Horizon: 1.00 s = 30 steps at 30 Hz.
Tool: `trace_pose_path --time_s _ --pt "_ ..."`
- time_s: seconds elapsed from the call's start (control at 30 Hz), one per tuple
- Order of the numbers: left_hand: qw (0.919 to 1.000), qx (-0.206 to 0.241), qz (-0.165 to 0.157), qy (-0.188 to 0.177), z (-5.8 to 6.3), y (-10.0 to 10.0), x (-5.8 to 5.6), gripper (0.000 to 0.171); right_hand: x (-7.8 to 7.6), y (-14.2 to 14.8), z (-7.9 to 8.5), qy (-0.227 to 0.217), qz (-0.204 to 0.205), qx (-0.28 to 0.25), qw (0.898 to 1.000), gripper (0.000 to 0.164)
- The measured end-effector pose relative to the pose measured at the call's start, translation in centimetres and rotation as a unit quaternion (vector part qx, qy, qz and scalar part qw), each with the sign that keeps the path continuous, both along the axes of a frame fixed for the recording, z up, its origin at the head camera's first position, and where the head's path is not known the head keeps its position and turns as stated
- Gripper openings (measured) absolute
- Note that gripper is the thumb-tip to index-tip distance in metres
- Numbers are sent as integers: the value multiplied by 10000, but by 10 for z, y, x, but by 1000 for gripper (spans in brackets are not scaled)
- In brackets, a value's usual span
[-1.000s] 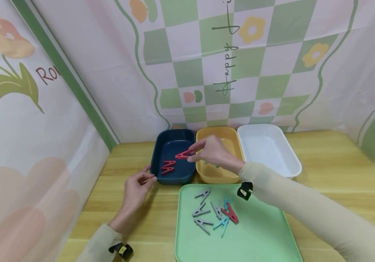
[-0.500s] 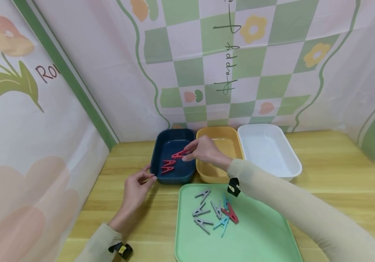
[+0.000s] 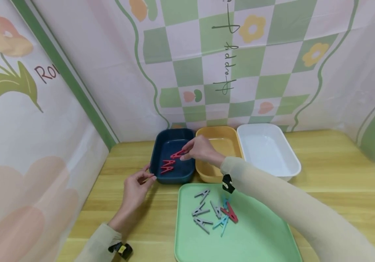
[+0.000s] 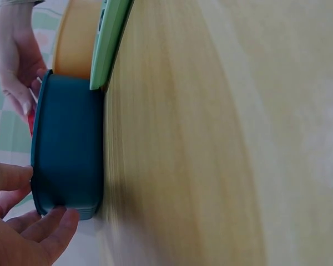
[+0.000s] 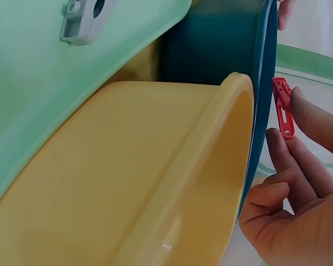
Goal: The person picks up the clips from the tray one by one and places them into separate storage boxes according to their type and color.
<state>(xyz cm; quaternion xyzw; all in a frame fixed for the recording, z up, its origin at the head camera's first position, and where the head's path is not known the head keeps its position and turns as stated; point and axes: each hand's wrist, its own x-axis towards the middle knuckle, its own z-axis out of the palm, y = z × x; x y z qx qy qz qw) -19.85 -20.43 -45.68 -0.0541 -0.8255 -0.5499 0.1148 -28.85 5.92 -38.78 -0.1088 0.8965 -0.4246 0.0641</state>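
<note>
My right hand (image 3: 204,150) pinches a red clothespin (image 5: 283,108) between thumb and fingers, over the dark blue bin (image 3: 185,176). Inside that bin lie two more red clothespins (image 3: 167,169). At the bin's near left corner, my left hand (image 3: 136,187) holds the rim, thumb and fingertips on either side in the left wrist view. In front of the bins, a light green tray (image 3: 256,236) carries several grey clothespins (image 3: 202,225), a few light blue ones (image 3: 221,222) and a red one (image 3: 230,213) resting across them.
A yellow bin (image 3: 220,133) stands right of the dark blue one, partly covered by my right hand and forearm. Beyond it is a white bin (image 3: 269,151). All stand on a wooden table (image 3: 325,160) against a patterned cloth backdrop (image 3: 187,72).
My right hand has moved left with the red clothespin, farther over the dark blue bin. The left hand stays at the bin's corner.
</note>
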Motion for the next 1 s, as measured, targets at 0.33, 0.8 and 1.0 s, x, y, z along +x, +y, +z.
trace_pose_path --time_s 0.33,0.8,1.0 --pt "10000 7 -24 -12 0 -1 -1 4 -6 -10 -6 49 15 269 9996 31" --pt "10000 23 -46 -17 0 0 0 4 -2 -3 -1 5 33 -183 9998 37" --pt "10000 -45 1 36 -1 0 -1 7 16 7 12 125 219 -373 9990 25"
